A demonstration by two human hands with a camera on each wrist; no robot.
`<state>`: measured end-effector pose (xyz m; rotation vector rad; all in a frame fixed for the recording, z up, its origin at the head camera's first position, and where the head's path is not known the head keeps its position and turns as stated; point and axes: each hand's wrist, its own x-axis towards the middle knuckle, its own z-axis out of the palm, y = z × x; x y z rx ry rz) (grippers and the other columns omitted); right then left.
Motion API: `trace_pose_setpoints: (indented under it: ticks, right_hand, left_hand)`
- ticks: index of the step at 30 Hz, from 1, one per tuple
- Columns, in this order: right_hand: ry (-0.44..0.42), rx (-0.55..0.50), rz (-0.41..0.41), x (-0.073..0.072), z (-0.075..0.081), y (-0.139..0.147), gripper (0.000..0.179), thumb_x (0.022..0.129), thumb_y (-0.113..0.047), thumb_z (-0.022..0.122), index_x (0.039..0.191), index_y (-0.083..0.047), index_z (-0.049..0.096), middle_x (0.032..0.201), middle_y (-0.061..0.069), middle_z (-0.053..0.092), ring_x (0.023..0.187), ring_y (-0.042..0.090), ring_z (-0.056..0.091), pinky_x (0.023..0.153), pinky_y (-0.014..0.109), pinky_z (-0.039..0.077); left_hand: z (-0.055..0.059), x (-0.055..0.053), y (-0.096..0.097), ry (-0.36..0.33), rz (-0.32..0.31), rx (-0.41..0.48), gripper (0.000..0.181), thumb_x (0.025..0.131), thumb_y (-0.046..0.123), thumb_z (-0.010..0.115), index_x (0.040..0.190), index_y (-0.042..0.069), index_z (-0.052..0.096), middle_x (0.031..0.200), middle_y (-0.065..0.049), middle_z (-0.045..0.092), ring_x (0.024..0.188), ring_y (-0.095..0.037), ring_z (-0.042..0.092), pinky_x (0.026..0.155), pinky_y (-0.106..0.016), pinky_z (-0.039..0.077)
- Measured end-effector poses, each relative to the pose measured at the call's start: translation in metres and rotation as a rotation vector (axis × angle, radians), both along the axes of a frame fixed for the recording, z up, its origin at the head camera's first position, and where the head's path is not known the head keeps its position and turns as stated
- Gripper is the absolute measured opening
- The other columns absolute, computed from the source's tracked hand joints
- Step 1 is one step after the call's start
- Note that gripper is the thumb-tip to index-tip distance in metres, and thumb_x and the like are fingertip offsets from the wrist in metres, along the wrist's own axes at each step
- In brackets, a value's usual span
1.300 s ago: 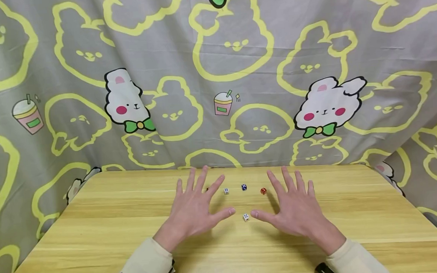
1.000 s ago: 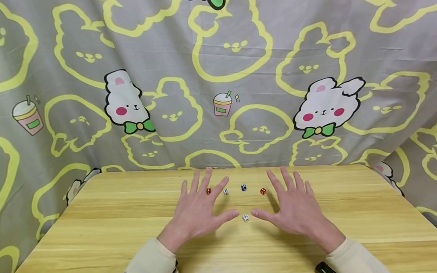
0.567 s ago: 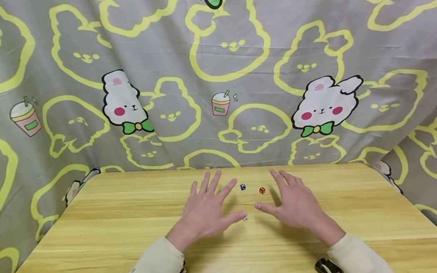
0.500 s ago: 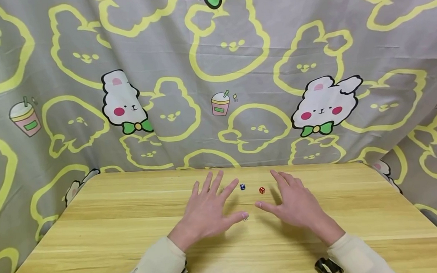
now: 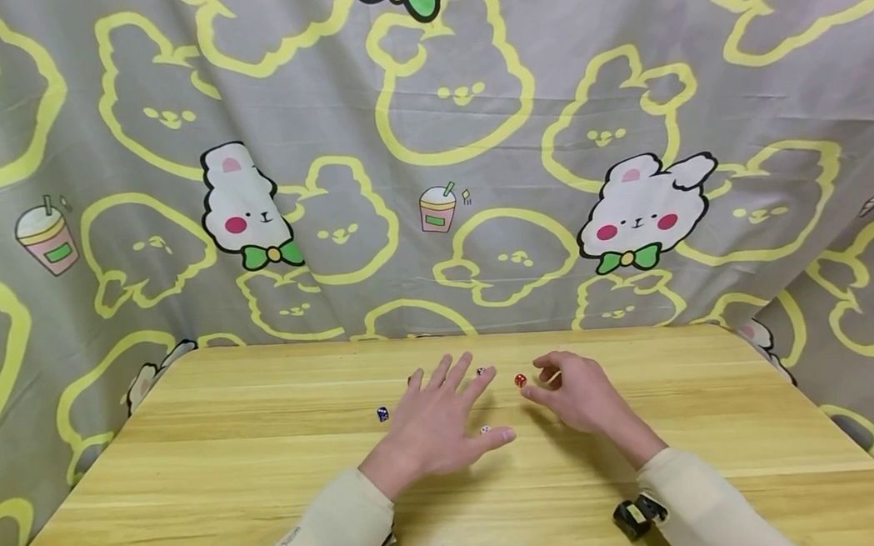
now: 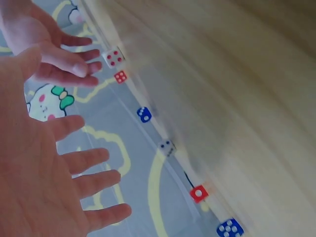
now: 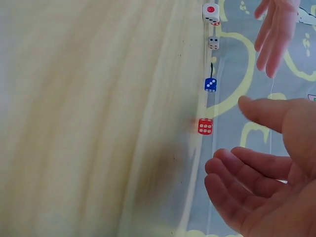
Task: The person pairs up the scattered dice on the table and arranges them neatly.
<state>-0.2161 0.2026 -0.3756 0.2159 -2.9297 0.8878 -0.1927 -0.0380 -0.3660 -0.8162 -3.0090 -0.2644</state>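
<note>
Head view: the left hand point(image 5: 441, 427), fingers splayed wide, partly hides a white die point(image 5: 485, 429). The right hand point(image 5: 585, 393), fingers loosely bent and parted, hangs beside a red die point(image 5: 520, 381) on the table point(image 5: 193, 455)

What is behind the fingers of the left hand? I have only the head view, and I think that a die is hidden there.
Observer: Yes, the left wrist view shows a white die there, next to a blue die in the row.
Operator: Thank you. Is the right hand touching the red die in front of it? From above, I cannot judge.
Observer: No, the right wrist view shows a gap between that die and both the thumb and the fingers.
Operator: And how many dots are on the side of this die? For me it is too small.
Observer: Six white dots, on the side facing the right wrist camera.
</note>
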Motion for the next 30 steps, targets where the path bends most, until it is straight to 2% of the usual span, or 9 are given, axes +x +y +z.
trace_pose_setpoints:
  ticks: [4, 8, 19, 25, 30]
  right_hand:
    - [-0.017, -0.007, -0.011, -0.006, -0.001, -0.001, 0.043, 0.096, -0.027, 0.080, 0.128, 0.000, 0.071, 0.099, 0.003, 0.075, 0.093, 0.018, 0.070, 0.080, 0.035, 0.059]
    - [-0.044, -0.010, -0.024, -0.011, -0.003, -0.002, 0.036, 0.095, -0.024, 0.080, 0.123, -0.001, 0.074, 0.094, 0.002, 0.073, 0.087, 0.017, 0.065, 0.076, 0.031, 0.054]
    - [-0.096, -0.036, -0.049, -0.021, -0.005, -0.003, 0.027, 0.093, -0.027, 0.082, 0.109, -0.005, 0.079, 0.092, 0.003, 0.076, 0.086, 0.017, 0.066, 0.074, 0.029, 0.052]
    - [-0.112, -0.049, -0.041, -0.024, -0.005, -0.004, 0.021, 0.093, -0.026, 0.082, 0.104, -0.007, 0.080, 0.091, 0.002, 0.077, 0.084, 0.016, 0.065, 0.071, 0.028, 0.051]
    - [-0.121, -0.047, -0.026, -0.027, -0.005, -0.005, 0.020, 0.093, -0.026, 0.082, 0.102, -0.008, 0.081, 0.093, 0.003, 0.078, 0.085, 0.018, 0.065, 0.070, 0.028, 0.053]
  left_hand:
    - [0.000, 0.000, 0.007, -0.017, -0.028, -0.013, 0.082, 0.099, 0.080, 0.043, 0.168, 0.037, 0.028, 0.179, -0.002, 0.022, 0.166, -0.031, 0.023, 0.130, -0.064, 0.026]
    - [0.001, -0.002, 0.013, -0.039, -0.050, -0.015, 0.078, 0.102, 0.075, 0.042, 0.168, 0.034, 0.031, 0.178, -0.001, 0.023, 0.165, -0.030, 0.025, 0.130, -0.062, 0.028]
    - [0.000, -0.009, 0.024, -0.122, -0.086, -0.010, 0.077, 0.105, 0.070, 0.044, 0.167, 0.027, 0.034, 0.177, -0.003, 0.029, 0.163, -0.027, 0.030, 0.130, -0.060, 0.031]
    - [-0.002, -0.013, 0.030, -0.189, -0.097, 0.022, 0.076, 0.105, 0.067, 0.048, 0.167, 0.027, 0.034, 0.175, -0.003, 0.033, 0.163, -0.027, 0.030, 0.130, -0.061, 0.030]
    - [-0.001, -0.016, 0.035, -0.217, -0.102, 0.006, 0.074, 0.105, 0.065, 0.050, 0.167, 0.026, 0.034, 0.174, -0.001, 0.035, 0.162, -0.025, 0.033, 0.130, -0.059, 0.030]
